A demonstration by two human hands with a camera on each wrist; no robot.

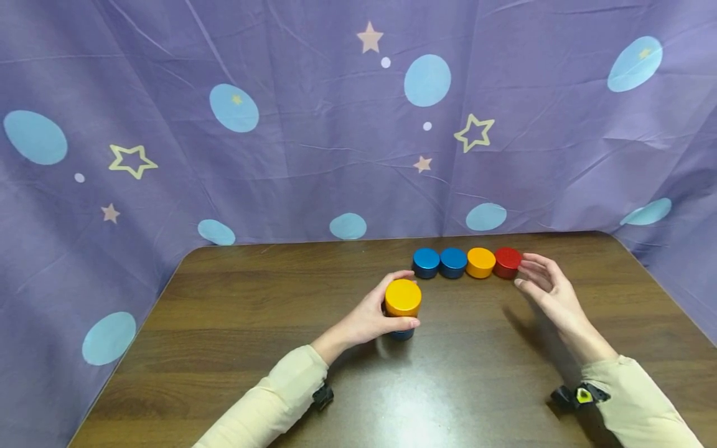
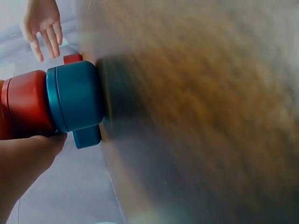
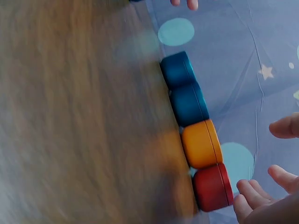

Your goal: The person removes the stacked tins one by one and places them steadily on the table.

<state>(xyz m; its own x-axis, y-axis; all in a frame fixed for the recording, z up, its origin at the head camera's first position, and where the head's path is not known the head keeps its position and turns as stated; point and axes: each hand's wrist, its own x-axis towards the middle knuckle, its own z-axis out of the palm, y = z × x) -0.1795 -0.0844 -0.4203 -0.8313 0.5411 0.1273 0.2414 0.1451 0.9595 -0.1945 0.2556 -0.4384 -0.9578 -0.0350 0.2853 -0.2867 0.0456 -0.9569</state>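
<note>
A stack of small round lidded tins stands in my left hand (image 1: 372,314). Its top is a yellow tin (image 1: 403,297), with a red tin (image 2: 29,102) in the middle and a blue tin (image 2: 77,97) lowest. My thumb and fingers grip the stack from both sides, the thumb lying along the red tin in the left wrist view. Farther back on the table, a row runs from two blue tins (image 1: 426,262) through a yellow tin (image 1: 480,262) to a red tin (image 1: 507,262) at the right end. Beside that red tin, my right hand (image 1: 551,295) has loosely bent, spread fingers and holds nothing.
The brown wooden table (image 1: 252,298) ends just behind the row of tins. A purple curtain (image 1: 313,155) with stars and blue ovals hangs behind it and down both sides. Both wrists carry dark devices, one a small camera mount (image 1: 582,395) at the right sleeve.
</note>
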